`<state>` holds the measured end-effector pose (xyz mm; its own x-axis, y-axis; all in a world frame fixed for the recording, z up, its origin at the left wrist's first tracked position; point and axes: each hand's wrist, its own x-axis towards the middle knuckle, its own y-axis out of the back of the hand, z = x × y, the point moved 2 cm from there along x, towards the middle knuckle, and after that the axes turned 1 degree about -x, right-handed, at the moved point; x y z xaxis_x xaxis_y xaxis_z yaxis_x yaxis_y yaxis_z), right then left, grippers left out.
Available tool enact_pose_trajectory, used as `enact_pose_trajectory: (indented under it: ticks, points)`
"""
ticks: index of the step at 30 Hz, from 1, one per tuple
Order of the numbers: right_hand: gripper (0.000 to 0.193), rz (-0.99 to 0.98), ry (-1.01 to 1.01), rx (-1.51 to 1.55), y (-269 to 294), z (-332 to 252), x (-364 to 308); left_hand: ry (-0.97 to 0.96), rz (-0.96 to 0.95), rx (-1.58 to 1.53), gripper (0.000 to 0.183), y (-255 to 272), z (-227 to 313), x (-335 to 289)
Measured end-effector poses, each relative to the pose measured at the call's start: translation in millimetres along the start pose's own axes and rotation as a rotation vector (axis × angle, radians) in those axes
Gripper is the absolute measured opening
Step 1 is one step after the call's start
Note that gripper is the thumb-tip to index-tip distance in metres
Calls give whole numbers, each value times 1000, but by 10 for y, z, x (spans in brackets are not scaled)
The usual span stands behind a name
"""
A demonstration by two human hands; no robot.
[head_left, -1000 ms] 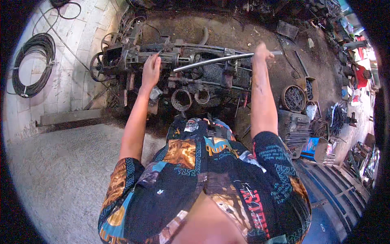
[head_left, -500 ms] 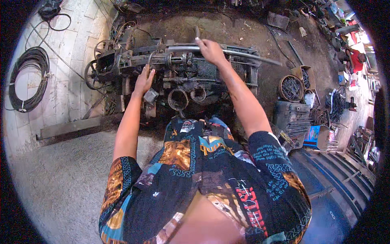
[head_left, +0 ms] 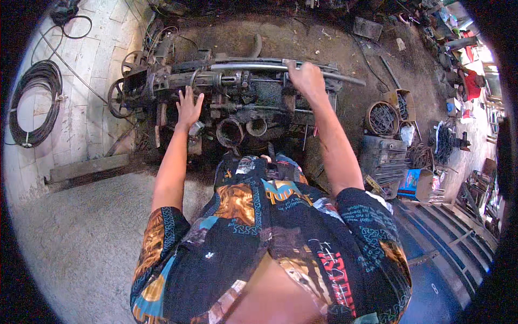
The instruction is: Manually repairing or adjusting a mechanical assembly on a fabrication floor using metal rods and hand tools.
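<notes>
A long, low machine (head_left: pixel 205 81) with a dark, greasy frame stretches across in front of me. Along its top lies a shiny metal rod (head_left: pixel 248 67), its right end reaching past the frame. My right hand (head_left: pixel 308 81) is closed over this rod toward its right part; the palm side is hidden. My left hand (head_left: pixel 189 110) has its fingers spread at the machine's near edge, and holds nothing; whether the fingertips touch metal I cannot tell. Below the rod, two round open metal pipe ends (head_left: pixel 230 132) face me. A small grey block (head_left: pixel 196 128) sits by my left wrist.
A spoked handwheel (head_left: pixel 117 99) is at the machine's left end. Coiled black cable (head_left: pixel 36 103) lies on pale tiles at left. To the right stand a round tub of metal pieces (head_left: pixel 383 118), a cardboard box (head_left: pixel 406 102) and a blue slatted metal frame (head_left: pixel 442 232).
My right hand has shifted to the right along the rod. My left hand's fingers have spread wider. The whole view has moved slightly.
</notes>
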<state>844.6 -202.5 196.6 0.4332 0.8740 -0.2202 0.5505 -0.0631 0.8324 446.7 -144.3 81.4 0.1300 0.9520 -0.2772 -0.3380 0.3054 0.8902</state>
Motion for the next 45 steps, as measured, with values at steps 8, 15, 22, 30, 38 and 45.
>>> enact_pose_trajectory:
  ticks: [8,15,22,30,38,45]
  points:
    - [88,79,105,-155,-218,-179,186,-42,183,-15,86,-8,72,-55]
    - [42,-2,468,-233,-367,114,163,-72,217,-59,84,-36,128,-60]
    - [20,-81,858,-102,-373,404,179,-95,315,-52,83,-9,120,-112]
    - [31,137,1047,236,-284,709,136,-76,293,-86,81,-65,148,-296]
    - [19,-103,-700,1518,-1674,1661,50,-63,325,-75,77,-40,20,-849]
    - [34,2,-868,1644,-2536,1611,647,23,310,-15,73,76,4,-1178]
